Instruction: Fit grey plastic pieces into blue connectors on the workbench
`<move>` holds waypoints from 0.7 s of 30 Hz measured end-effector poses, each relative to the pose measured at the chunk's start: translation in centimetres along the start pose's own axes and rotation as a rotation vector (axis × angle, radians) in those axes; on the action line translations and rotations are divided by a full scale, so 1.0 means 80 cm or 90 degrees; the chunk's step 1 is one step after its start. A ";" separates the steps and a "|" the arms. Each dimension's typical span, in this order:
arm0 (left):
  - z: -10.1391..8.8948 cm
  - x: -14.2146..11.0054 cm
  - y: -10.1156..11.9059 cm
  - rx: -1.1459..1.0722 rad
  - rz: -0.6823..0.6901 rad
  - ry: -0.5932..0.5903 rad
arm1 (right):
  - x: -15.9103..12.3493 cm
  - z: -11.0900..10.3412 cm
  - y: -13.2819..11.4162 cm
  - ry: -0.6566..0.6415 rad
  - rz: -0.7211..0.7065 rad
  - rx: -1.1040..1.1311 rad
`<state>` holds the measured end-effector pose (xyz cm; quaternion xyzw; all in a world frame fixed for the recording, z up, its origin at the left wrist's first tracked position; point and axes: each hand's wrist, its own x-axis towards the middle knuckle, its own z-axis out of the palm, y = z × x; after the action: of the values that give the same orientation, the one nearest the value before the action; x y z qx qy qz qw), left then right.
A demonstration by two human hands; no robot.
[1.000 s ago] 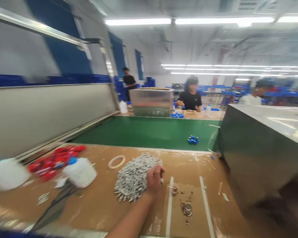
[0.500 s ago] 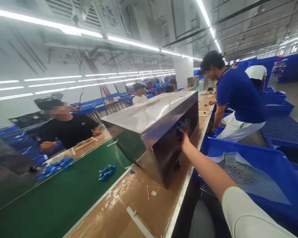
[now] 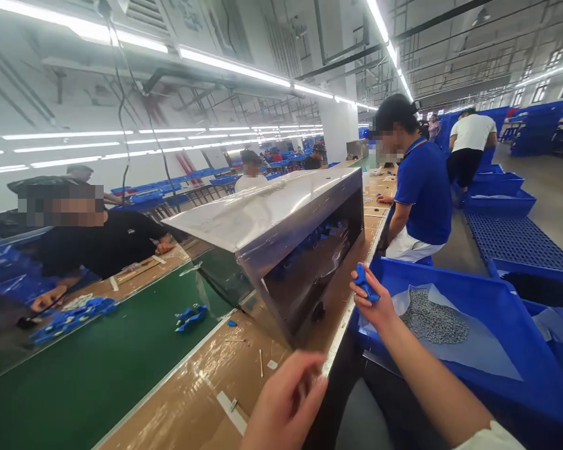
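Far to my left a co-worker in a black top sits across the green belt, with loose blue parts by their hands and a smaller blue cluster lying on the belt itself. Next comes the brown cardboard-covered bench, and above it the steel tunnel housing with its open mouth facing me.

My left hand hovers low over the bench edge, fingers loosely curled toward the thumb; I cannot tell whether anything is pinched between them.

My right hand is extended forward, forearm rising from the lower right, fist clamped on a small blue plastic piece. The piece sits just beside the tunnel mouth, above the rim of the blue crate. Its long axis runs steeply, the upper end tilted up and away to the left.

Inside the crate lies a heap of small grey parts on a clear sheet. Beyond stands a person in a blue shirt.
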<state>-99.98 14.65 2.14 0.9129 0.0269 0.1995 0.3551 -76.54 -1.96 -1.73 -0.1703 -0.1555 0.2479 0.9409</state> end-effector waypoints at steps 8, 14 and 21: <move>0.112 0.155 0.037 -0.021 -0.003 0.015 | -0.038 -0.008 0.087 0.313 -0.005 0.121; 0.156 0.166 0.023 -0.007 -0.091 -0.061 | -0.034 -0.030 0.083 0.464 0.035 0.196; 0.181 0.192 0.032 0.212 -0.015 -0.128 | -0.022 -0.037 0.046 0.556 0.056 0.261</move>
<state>-80.57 6.42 -0.54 0.9740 0.0348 0.0960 0.2024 -78.39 -0.59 -6.23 -0.0763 0.3136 0.2181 0.9210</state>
